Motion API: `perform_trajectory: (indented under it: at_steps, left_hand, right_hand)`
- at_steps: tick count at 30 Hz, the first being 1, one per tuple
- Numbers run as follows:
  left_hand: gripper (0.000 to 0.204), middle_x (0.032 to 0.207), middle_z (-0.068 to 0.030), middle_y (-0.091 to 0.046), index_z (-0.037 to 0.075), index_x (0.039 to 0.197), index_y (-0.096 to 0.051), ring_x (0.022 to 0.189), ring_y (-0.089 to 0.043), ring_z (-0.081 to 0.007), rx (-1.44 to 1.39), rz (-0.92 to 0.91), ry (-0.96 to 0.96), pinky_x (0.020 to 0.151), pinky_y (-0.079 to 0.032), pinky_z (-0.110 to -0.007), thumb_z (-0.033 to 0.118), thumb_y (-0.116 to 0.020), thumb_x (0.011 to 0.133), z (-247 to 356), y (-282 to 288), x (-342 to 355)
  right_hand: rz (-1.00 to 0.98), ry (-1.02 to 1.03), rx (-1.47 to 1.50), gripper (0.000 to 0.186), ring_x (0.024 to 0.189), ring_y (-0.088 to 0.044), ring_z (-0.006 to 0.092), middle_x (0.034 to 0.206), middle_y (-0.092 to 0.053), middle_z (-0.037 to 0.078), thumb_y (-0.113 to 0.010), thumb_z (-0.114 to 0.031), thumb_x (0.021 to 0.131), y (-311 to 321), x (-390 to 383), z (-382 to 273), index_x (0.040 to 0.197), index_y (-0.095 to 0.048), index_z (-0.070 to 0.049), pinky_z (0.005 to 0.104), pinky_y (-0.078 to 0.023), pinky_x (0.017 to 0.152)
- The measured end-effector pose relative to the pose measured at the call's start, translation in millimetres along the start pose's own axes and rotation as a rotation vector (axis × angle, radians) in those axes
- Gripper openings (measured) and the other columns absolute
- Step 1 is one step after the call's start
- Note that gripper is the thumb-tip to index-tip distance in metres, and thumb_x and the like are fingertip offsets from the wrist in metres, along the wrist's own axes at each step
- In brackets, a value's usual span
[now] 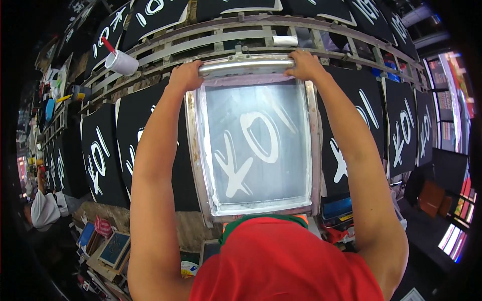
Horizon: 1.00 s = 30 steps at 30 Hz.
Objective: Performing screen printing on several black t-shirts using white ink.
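Note:
A screen printing frame (255, 193) lies in front of me, with large white brush-style lettering showing through its pale grey mesh. Across its far end rests a wide squeegee (246, 67) with a silver metal handle, and a band of whitish ink runs along its near side. My left hand (187, 76) is closed round the squeegee's left end. At the opposite end my right hand (305, 65) grips it, fingers over the top. Both arms reach straight out on either side of the frame. What lies beneath the mesh is only faintly visible.
Black printed panels (98, 155) line both sides, and more lie beyond the slatted rail (216, 37). A white tub (121, 62) with a red handle sticking out stands on the rail, left. A white roll (285, 41) lies near my right hand. Another person (45, 208) is at far left.

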<state>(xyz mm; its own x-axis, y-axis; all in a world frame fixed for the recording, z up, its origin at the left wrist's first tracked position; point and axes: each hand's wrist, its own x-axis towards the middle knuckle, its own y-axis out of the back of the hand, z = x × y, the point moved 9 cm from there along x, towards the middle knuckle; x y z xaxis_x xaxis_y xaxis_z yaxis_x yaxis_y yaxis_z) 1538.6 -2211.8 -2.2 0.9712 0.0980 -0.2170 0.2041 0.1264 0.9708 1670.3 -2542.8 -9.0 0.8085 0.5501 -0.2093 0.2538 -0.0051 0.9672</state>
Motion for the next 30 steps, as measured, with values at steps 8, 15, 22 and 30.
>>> perform_trajectory:
  at_steps: [8, 15, 22, 30]
  left_hand:
    - [0.055, 0.120, -0.0151, -0.073, 0.018, 0.132, -0.065, 0.114, -0.069, -0.0345, 0.064, -0.078, 0.015, 0.098, -0.054, -0.049, 0.021, -0.068, 0.077, 6.3, -0.8, 12.1]
    - [0.061, 0.126, -0.0154, -0.071, 0.020, 0.138, -0.063, 0.117, -0.068, -0.0338, 0.108, -0.198, 0.042, 0.103, -0.053, -0.047, 0.022, -0.068, 0.077, 12.9, -9.2, 21.0]
    - [0.046, 0.116, -0.0151, -0.075, 0.018, 0.126, -0.072, 0.113, -0.070, -0.0323, 0.173, -0.143, 0.018, 0.104, -0.051, -0.052, 0.020, -0.064, 0.080, 12.7, -22.1, 11.8]
    - [0.035, 0.103, -0.0137, -0.075, 0.013, 0.108, -0.075, 0.106, -0.070, -0.0338, 0.064, -0.034, -0.100, 0.114, -0.037, -0.058, 0.012, -0.067, 0.073, 55.8, -54.6, -161.1]
  right_hand:
    - [-0.059, 0.090, -0.009, 0.080, 0.130, -0.057, 0.0365, 0.139, -0.061, 0.016, -0.089, -0.043, 0.067, -2.9, 18.4, -6.8, 0.135, -0.064, -0.009, 0.0545, -0.047, 0.106]
    - [-0.121, 0.129, 0.006, 0.064, 0.111, -0.069, 0.0365, 0.118, -0.072, 0.020, -0.086, -0.035, 0.065, -9.3, 29.5, -4.4, 0.120, -0.072, -0.005, 0.0467, -0.055, 0.097]
    - [-0.105, 0.096, -0.010, 0.039, 0.102, -0.072, 0.0384, 0.105, -0.075, 0.022, -0.072, -0.022, 0.072, -14.7, 7.1, -7.8, 0.108, -0.077, -0.009, 0.0456, -0.057, 0.091]
    - [-0.137, 0.053, 0.016, 0.033, 0.101, -0.072, 0.0363, 0.103, -0.075, 0.018, -0.066, -0.017, 0.072, -48.7, -169.1, -47.9, 0.102, -0.078, -0.010, 0.0482, -0.057, 0.085]
